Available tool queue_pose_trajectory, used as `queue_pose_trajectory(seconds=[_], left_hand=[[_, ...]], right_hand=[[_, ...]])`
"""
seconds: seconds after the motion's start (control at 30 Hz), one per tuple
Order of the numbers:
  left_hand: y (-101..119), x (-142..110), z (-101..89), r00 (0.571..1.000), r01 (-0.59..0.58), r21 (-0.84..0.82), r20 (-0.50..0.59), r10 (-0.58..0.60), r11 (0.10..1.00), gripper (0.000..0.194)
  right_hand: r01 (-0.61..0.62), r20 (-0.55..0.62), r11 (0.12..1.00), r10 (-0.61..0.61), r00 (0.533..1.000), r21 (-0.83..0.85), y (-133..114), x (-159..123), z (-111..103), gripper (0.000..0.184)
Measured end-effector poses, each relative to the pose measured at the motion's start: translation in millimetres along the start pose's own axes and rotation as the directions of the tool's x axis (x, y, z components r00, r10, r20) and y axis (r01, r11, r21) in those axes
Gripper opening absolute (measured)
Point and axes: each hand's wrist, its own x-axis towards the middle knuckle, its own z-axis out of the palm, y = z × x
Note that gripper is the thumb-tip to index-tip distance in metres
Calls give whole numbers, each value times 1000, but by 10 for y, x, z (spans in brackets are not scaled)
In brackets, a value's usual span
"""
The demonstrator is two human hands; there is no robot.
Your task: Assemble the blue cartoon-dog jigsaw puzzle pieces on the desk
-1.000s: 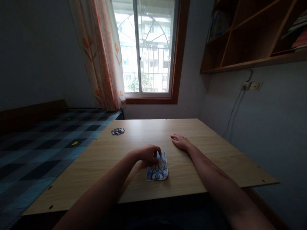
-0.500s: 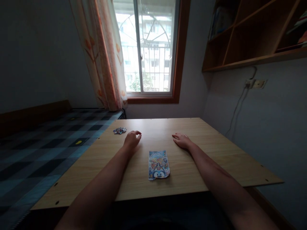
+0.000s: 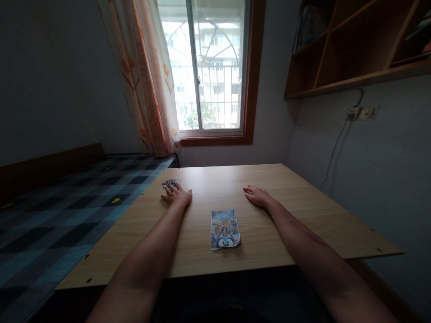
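Observation:
My left hand (image 3: 177,196) is spread with its fingers at the near side of a small heap of puzzle pieces (image 3: 171,182), partly covering it. Whether the fingertips touch the pieces I cannot tell. Over on the right, my right hand (image 3: 257,196) lies palm down on the tabletop, its fingers stretched out and nothing in them. Between my forearms a colourful printed picture sheet (image 3: 225,229) with a torn lower edge lies flat, a blue cartoon face at its bottom.
The wooden table (image 3: 269,242) has small dark holes along its edges. A bed with a checked cover (image 3: 111,197) adjoins it on the left. Beyond stand a curtain (image 3: 148,89) and a window (image 3: 218,89). A wooden shelf (image 3: 357,49) hangs above a wall socket (image 3: 367,113) on the right.
My left hand has moved left and spread its fingers at the heap of puzzle pieces. My right hand stays in place on the table. The view has shifted slightly.

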Motion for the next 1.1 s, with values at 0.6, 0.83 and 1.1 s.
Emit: queue_pose_trajectory(seconds=[0.6, 0.83, 1.1], left_hand=[[-506, 963, -55, 972, -215, 75, 110, 206, 974, 102], [-477, 1281, 54, 927, -359, 54, 132, 350, 932, 94], [-418, 1404, 134, 863, -481, 17, 185, 470, 877, 75]], right_hand=[[-18, -65, 998, 14, 998, -61, -103, 240, 65, 47], [10, -27, 996, -13, 1000, -93, -70, 507, 37, 47], [-16, -47, 996, 12, 999, -87, -38, 765, 86, 47]])
